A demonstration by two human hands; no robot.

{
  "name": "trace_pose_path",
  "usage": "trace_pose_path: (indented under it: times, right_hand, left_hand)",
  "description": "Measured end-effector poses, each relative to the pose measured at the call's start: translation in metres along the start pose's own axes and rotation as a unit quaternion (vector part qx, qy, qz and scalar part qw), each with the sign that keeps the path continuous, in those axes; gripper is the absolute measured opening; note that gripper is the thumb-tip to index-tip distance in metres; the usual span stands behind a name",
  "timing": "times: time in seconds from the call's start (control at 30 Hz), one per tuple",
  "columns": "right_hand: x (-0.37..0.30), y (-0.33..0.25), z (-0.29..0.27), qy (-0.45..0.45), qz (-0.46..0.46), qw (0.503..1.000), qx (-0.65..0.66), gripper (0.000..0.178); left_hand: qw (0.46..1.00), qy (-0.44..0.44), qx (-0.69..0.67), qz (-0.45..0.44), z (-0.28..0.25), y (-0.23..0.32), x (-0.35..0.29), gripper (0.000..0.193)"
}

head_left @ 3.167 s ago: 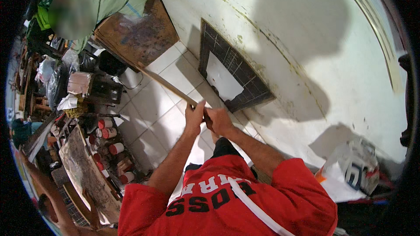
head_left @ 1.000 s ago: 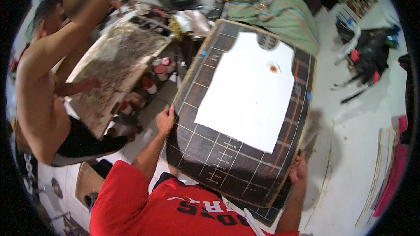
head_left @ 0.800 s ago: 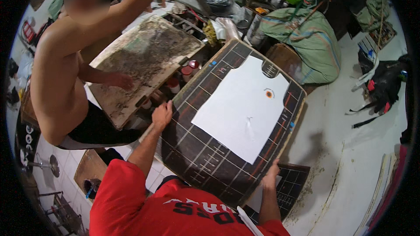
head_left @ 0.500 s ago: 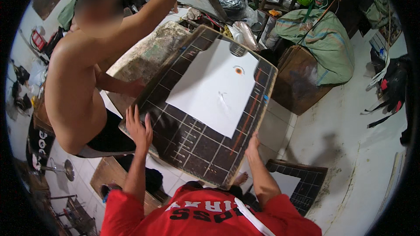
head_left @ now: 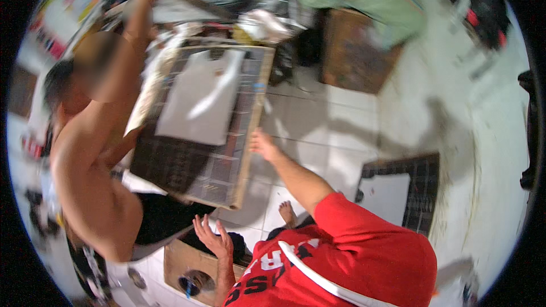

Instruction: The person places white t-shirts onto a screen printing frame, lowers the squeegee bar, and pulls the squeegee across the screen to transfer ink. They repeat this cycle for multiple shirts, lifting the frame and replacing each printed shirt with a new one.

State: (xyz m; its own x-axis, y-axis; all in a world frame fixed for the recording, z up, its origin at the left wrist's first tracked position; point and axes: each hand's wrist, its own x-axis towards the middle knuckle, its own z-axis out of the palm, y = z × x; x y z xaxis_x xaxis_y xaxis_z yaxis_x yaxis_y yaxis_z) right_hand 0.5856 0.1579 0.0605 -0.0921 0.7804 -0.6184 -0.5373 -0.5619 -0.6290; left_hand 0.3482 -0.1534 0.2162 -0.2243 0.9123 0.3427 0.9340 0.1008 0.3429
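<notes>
A dark board with white grid lines and a pale rim carries a white shirt-shaped panel; whether it is cloth or paper, I cannot tell. My right hand has its fingers closed at the board's right edge. Below the near edge, my left hand is apart from the board, fingers spread, holding nothing. A co-worker stands on the left with one arm raised toward a flat frame. That person's other hand is beside the board's left edge. Motion blurs the view.
A second grid-lined board with a white panel rests low at the right by the wall. A brown box under a green sack stands at the back. Near my left arm is a wooden box with a round hole.
The board has shifted away from me and to the left, onto the far work surface. My left hand has come off its edge. The view has turned, and the raised frame appears farther left.
</notes>
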Motion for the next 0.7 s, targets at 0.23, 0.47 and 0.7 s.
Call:
trace_pose_path:
  times: [0.23, 0.47, 0.7]
  right_hand:
    - [-0.091, 0.056, -0.161, 0.084, -0.138, 0.804, -0.572, 0.059]
    - [-0.352, 0.071, -0.447, 0.702, 0.147, 0.528, -0.454, 0.066]
    - [-0.479, 0.058, -0.494, 0.731, 0.112, 0.464, -0.487, 0.087]
  left_hand:
    - [0.99, -0.068, -0.07, 0.106, 0.063, -0.003, 0.058, 0.045]
    - [0.935, -0.108, -0.194, 0.277, 0.145, 0.089, 0.18, 0.043]
    - [0.888, -0.137, -0.21, 0.385, 0.193, 0.285, 0.18, 0.046]
